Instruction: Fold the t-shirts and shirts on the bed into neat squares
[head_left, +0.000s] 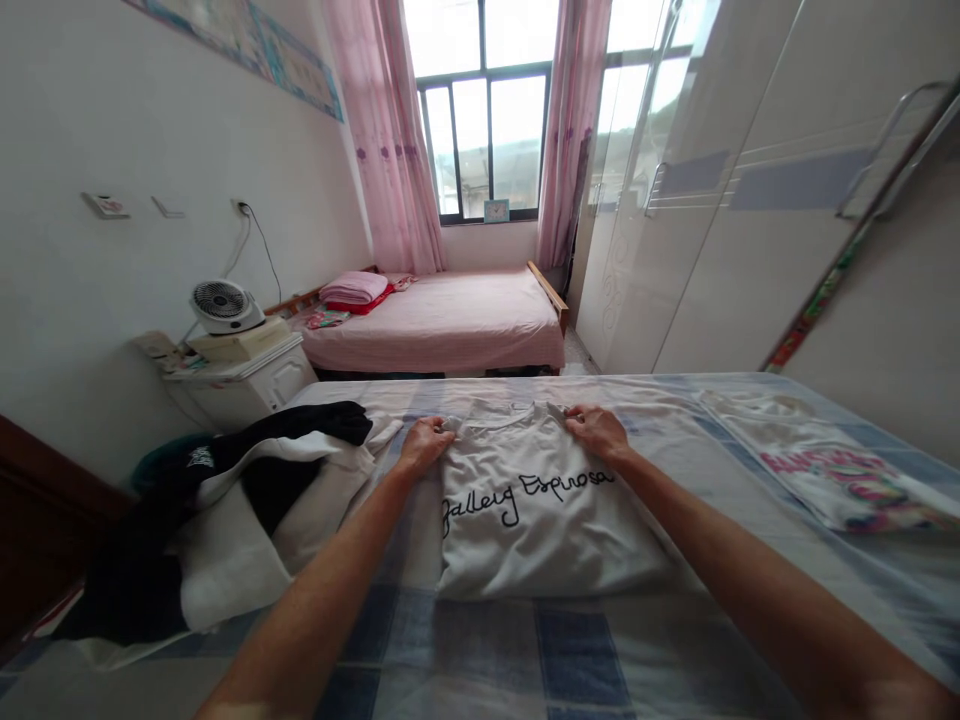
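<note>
A white T-shirt (525, 545) with black script lettering lies face up on the bed, its neckline toward the far side and its sides folded under. My left hand (427, 443) pinches the shirt's far left shoulder corner. At the far right shoulder, my right hand (598, 430) grips the fabric between thumb and fingers. The shirt's lower part rests on the checked bedsheet (574, 655), slightly wrinkled.
Black and white clothes (247, 520) are heaped on the left of the bed. Another white shirt (832, 465) with a pink print lies flat at the right. Beyond stand a pink-covered bed (465, 320), a nightstand (277, 375) with a fan (225, 303), and a wardrobe (697, 250).
</note>
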